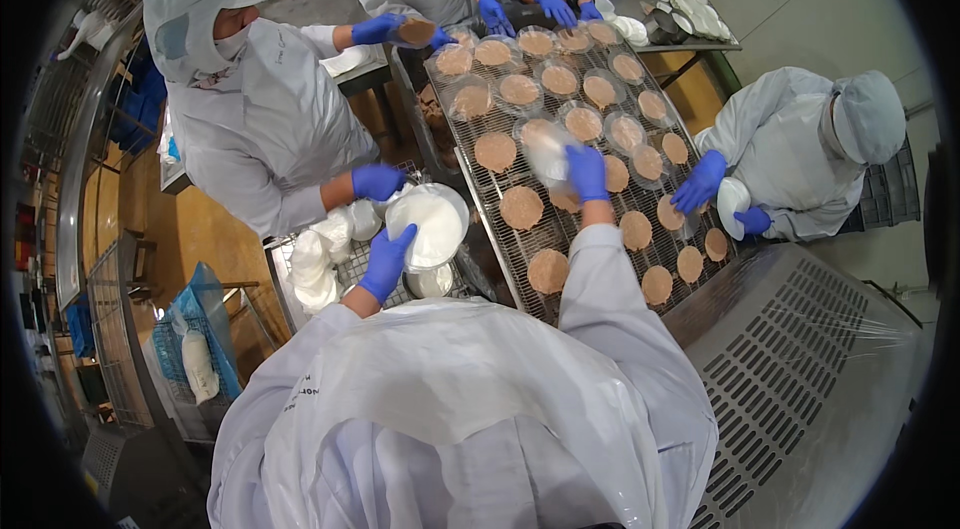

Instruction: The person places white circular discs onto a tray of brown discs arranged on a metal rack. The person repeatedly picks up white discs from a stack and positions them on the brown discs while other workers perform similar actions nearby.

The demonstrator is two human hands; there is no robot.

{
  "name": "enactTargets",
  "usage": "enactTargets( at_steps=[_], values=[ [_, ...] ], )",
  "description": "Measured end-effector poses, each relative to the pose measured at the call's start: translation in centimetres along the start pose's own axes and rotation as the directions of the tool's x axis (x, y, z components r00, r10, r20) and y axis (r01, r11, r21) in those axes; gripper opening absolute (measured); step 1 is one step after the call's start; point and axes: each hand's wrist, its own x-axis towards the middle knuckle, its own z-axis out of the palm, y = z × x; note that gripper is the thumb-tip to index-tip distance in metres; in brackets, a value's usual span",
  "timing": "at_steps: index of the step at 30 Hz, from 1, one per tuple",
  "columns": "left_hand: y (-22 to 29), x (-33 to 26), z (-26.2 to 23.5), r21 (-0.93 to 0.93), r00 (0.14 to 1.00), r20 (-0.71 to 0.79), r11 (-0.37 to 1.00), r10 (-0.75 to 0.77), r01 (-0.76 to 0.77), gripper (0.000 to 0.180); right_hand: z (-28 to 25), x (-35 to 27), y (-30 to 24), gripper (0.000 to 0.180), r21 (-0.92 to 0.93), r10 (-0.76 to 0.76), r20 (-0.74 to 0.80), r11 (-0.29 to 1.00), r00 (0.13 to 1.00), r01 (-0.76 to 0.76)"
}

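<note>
My left hand (385, 267) is closed round a stack of thin white round sheets (432, 229) at the near left side of the conveyor. Over the middle of the wire mesh conveyor (512, 294), my right hand (588, 172) grips the edge of one translucent round sheet (546, 151), smeared by motion. That sheet hangs above a flat round meat patty, partly hiding it. Rows of pinkish-brown patties lie on the mesh, such as a bare patty (548, 271) at the near left. Many patties farther off bear clear round sheets, like the covered patty (519, 89).
On the left, a co-worker's hand (378, 183) reaches beside a wire rack with piled white sheets (315, 264); their other hand holds a patty (416, 31). A co-worker at right holds white sheets (734, 201). More gloved hands work at the far end. A slotted metal cover (790, 379) stands near right.
</note>
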Motion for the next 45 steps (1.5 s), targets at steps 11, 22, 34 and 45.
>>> enactTargets(
  at_steps=[11, 22, 34, 45],
  values=[
    [0.3, 0.1, 0.8, 0.0, 0.998, 0.056, 1.0, -0.026, 0.026, 0.045, 2.8, 0.0, 1.4, 0.024, 0.032, 0.412, 0.427, 0.883, 0.805, -0.469],
    [0.4, 0.0, 0.5, 0.039, 0.998, 0.061, 0.999, 0.01, -0.013, 0.045, 9.4, 2.3, 6.6, 0.023, -0.22, 0.375, 0.027, 0.906, 0.927, -0.361],
    [-0.8, 0.3, -0.7, 0.067, 0.999, 0.048, 0.998, -0.013, 0.01, 0.044, -0.6, -2.1, 3.1, 0.023, 0.148, 0.598, 0.132, 0.777, 0.79, -0.612],
    [-1.1, 0.2, -0.8, -0.001, 0.999, 0.022, 1.0, -0.023, 0.023, 0.043, 7.8, 6.6, -2.0, 0.032, 0.041, 0.244, 0.382, 0.959, 0.891, -0.28]
  ],
)
